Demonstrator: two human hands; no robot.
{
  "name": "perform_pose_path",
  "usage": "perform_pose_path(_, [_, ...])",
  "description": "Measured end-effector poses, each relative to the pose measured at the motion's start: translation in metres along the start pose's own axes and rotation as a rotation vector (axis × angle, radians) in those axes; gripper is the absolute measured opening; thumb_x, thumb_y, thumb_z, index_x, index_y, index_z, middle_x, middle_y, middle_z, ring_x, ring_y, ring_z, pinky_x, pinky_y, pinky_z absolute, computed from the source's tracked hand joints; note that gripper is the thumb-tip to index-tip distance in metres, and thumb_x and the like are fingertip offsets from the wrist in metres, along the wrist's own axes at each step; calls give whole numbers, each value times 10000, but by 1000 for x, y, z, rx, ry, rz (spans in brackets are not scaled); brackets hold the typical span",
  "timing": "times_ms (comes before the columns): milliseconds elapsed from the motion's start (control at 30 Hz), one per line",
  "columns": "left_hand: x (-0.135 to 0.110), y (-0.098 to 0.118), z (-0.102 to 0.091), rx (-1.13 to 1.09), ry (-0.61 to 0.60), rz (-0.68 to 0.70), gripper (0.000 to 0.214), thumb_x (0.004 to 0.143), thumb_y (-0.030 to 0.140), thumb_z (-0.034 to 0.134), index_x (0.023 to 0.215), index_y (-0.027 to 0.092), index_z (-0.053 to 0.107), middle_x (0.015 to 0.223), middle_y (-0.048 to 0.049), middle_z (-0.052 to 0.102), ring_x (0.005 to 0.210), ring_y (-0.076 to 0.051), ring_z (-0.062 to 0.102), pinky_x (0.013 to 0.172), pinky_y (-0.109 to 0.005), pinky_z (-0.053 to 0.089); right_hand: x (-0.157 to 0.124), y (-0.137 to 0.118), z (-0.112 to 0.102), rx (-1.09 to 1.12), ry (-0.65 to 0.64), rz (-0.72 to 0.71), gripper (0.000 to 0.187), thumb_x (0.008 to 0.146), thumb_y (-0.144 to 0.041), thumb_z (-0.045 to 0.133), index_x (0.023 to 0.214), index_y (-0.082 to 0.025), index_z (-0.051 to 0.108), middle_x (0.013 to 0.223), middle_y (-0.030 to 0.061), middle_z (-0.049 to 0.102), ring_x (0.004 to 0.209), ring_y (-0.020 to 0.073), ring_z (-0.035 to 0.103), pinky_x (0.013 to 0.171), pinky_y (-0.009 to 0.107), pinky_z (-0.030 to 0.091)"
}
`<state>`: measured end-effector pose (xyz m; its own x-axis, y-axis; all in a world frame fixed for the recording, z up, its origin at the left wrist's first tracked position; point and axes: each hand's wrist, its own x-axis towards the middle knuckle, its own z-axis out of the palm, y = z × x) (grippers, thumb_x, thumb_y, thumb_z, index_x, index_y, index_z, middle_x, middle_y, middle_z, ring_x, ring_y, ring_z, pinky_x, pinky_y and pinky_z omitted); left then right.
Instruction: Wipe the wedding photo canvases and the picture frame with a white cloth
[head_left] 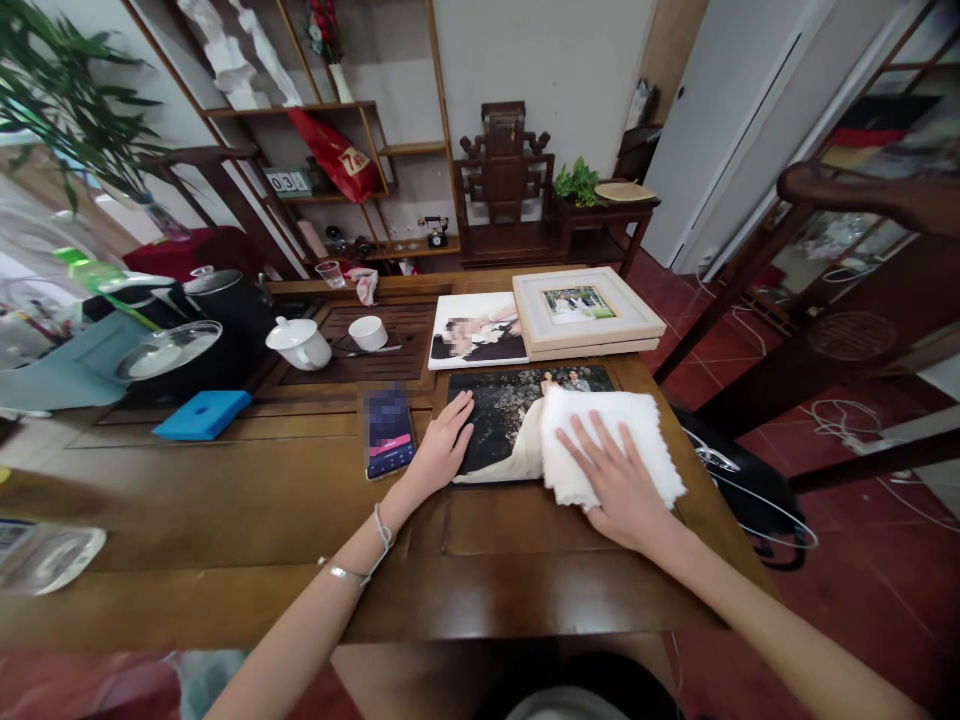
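Note:
A dark wedding photo panel (495,415) lies flat on the wooden table (525,590) in front of me. My left hand (446,440) rests on its left edge, fingers stretched out. Over the panel's right part is spread a white cloth (559,480), which hides that side. My right hand (622,480) lies flat on the cloth with its fingers apart, pressing it down. Just left of my left hand is a phone (390,445) with its screen lit. Behind the panel lie a white photo album (469,345) and a light wooden picture frame (637,310).
A white lidded cup (300,342) and a small white bowl (367,332) stand on a dark tea tray (322,375). Further left are a blue box (202,415), a glass-lidded pot (169,350) and a clear plastic container (60,560). A wooden chair (847,300) stands at the right.

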<state>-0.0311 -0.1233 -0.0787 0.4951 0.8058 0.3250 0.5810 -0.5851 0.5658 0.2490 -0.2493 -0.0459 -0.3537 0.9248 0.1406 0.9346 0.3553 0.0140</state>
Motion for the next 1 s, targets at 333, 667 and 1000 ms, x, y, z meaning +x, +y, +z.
perform_pose_path(333, [0, -1, 4, -12, 27, -31, 424, 982, 262, 405, 1380, 162, 512, 1515, -137, 439, 1435, -253, 370, 1174, -507, 320, 27, -12, 7, -61, 9, 123, 995, 746, -253, 583, 1573, -145, 39, 1613, 179, 184, 1456, 463, 59, 1101, 724, 87])
perform_pose_path(667, [5, -14, -6, -174, -7, -32, 421, 964, 261, 398, 1340, 208, 581, 1475, -91, 501, 1395, -241, 436, 1177, -478, 338, 88, -132, -5, -40, -90, 27, 907, 793, -380, 642, 1480, 83, 272, 1510, 376, 227, 1382, 585, 176, 985, 799, 228])
perform_pose_path(1000, [-1, -3, 1, 16, -13, 12, 444, 989, 261, 392, 1415, 170, 476, 1529, -139, 417, 1446, -260, 347, 1188, -497, 303, 59, -67, -11, 113, -131, -129, 785, 850, -359, 529, 1530, -67, 267, 1596, 190, 205, 1474, 375, 121, 1158, 625, 108])
